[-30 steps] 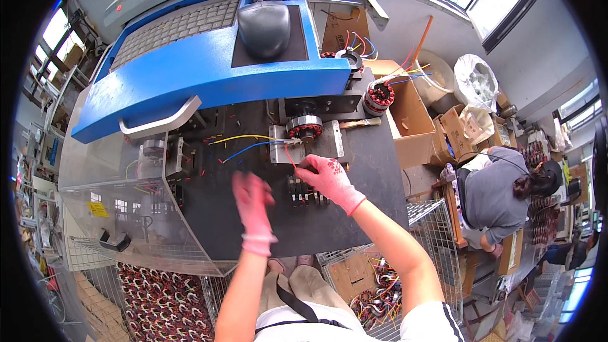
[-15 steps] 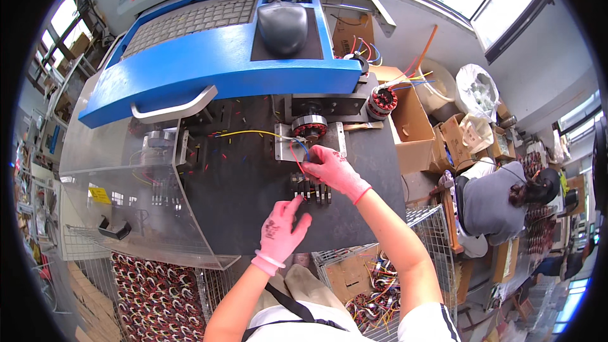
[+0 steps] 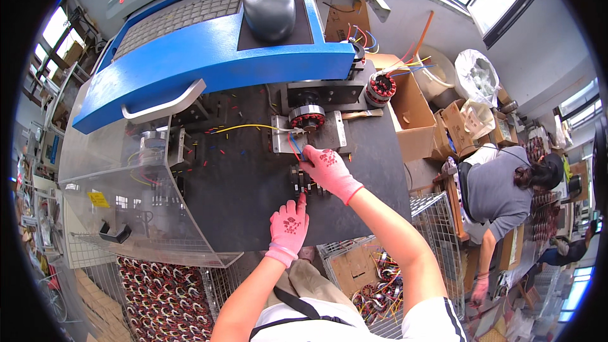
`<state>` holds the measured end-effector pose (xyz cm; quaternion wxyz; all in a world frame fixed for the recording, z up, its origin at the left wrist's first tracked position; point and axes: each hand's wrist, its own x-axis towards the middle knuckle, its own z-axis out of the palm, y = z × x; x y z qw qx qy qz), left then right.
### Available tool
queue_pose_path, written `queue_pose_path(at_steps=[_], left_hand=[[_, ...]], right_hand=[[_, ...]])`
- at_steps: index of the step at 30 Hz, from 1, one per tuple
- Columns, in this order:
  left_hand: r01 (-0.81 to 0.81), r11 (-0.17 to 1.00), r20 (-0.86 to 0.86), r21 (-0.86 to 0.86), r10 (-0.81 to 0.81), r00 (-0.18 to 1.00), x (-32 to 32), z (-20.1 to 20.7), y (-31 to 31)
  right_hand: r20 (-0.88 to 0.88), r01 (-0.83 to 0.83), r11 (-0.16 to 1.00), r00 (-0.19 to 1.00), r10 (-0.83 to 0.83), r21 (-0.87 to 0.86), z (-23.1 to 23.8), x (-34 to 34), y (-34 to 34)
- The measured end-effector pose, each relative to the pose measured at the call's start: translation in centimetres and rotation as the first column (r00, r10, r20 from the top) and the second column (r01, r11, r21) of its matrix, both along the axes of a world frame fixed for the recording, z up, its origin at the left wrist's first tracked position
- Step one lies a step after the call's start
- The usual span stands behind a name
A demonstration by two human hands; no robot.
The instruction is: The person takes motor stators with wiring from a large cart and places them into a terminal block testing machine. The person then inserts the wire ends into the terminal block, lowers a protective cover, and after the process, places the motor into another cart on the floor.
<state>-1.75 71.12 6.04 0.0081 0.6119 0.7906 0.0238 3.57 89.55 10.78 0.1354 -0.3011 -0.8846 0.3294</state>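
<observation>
A wound motor stator (image 3: 306, 116) with red windings sits on a metal fixture (image 3: 335, 133) on the dark bench. A yellow wire (image 3: 247, 126) runs left from it, and a red wire (image 3: 293, 144) runs down toward me. Gloved in pink, my right hand (image 3: 330, 172) pinches the wire ends just above a row of black terminal clips (image 3: 297, 180). My left hand (image 3: 290, 228), also in a pink glove, reaches up from below. Its index finger is stretched against the near side of the clips, the other fingers bent. The right fingers hide part of the row and the wire tips.
Over the bench juts a blue keyboard drawer (image 3: 215, 76) with a black mouse (image 3: 269, 16). A clear hinged cover (image 3: 126, 183) stands at left. Another stator (image 3: 380, 88) lies at the right by a cardboard box (image 3: 415, 123). A co-worker (image 3: 500, 180) sits far right.
My left hand has moved slightly right and up, its index finger now straight against the clips. My right hand has shifted slightly down. The co-worker's gloved hand has come into view.
</observation>
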Motion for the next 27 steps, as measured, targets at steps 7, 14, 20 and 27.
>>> queue_pose_path(at_steps=[7,14,20,27], left_hand=[[-0.773,0.634,0.953,-0.016,-0.224,-0.203,-6.7,1.3,5.0],[-0.831,0.555,0.550,0.042,-0.707,-0.445,-13.2,10.0,10.0],[-0.293,0.935,0.960,0.200,-0.247,-0.135,-3.6,10.1,2.0],[-0.115,0.973,0.491,0.201,0.001,0.871,-1.8,3.7,-1.4]], right_hand=[[-0.110,0.083,0.985,0.989,-0.101,-0.152,1.1,0.6,-0.9],[-0.154,0.008,0.515,0.950,-0.271,-0.857,3.7,-0.7,-2.3],[-0.259,-0.185,0.282,0.932,-0.252,-0.941,2.2,-2.3,-0.6],[-0.085,0.029,0.913,0.994,-0.070,-0.407,2.3,0.1,-0.7]])
